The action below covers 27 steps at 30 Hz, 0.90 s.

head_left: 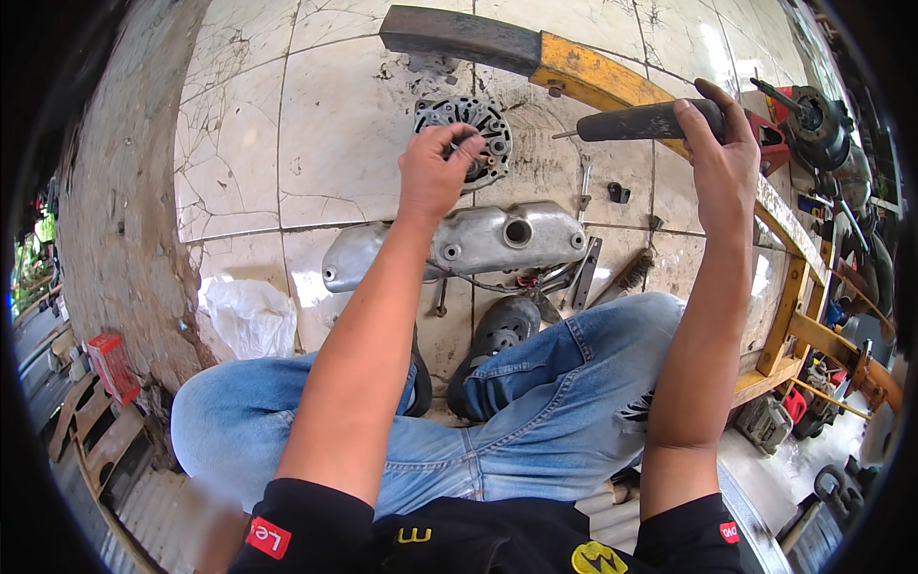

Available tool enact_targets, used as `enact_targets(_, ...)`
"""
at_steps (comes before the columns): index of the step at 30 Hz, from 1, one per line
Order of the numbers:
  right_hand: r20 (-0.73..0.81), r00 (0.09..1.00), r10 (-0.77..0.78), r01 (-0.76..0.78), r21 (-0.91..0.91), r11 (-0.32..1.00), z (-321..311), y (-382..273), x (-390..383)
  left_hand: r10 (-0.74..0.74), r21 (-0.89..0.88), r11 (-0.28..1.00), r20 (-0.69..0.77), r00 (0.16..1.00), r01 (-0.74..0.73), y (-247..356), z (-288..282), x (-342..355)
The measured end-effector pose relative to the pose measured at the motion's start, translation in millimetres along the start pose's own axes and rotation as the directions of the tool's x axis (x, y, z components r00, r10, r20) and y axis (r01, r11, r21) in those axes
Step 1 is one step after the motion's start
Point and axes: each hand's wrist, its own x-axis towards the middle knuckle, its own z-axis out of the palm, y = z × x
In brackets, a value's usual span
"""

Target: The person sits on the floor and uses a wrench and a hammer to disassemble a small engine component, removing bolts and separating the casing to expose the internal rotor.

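My left hand is over a round, vented metal housing that looks like part of an alternator. Its thumb and fingers are pinched together, and whatever is between them is hidden. Out to the right, my right hand grips a dark, tapered tool with a thin metal tip pointing left toward the housing. The tip is apart from the housing. Between my forearms, a long silver valve cover with a round hole lies on the tiles, partly behind my left forearm.
A yellow and black metal frame curves along the far and right side. A wrench, a small black part and a brush lie nearby. At left are a white plastic bag and a red box. Machine parts crowd the right.
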Motion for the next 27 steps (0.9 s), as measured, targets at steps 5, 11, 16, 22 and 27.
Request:
enact_targets(5,0.001,1.000,0.005,-0.005,-0.034,0.999,-4.8,5.3,2.4,-0.277,-0.688,0.672,0.109,0.955,0.273,14.8,-5.9,1.7)
enact_targets(11,0.015,0.999,0.045,-0.045,0.024,0.999,-3.4,-0.8,0.4,-0.228,-0.759,0.580,0.196,0.954,0.295,10.9,-16.3,4.4)
enact_targets(16,0.018,0.999,0.044,-0.045,0.052,0.998,-0.7,1.4,-0.9,-0.261,-0.792,0.541,0.163,0.951,0.284,-3.9,-33.5,9.0)
enact_targets(22,0.041,0.998,0.051,-0.050,-0.030,0.998,-12.6,15.0,1.3,-0.483,-0.311,0.846,-0.103,0.869,0.434,-53.5,-81.5,14.4)
enact_targets(27,0.058,0.992,0.109,-0.106,-0.049,0.993,-8.0,12.9,-2.8,-0.415,0.446,0.801,-0.068,0.907,0.400,-115.9,-87.2,2.0)
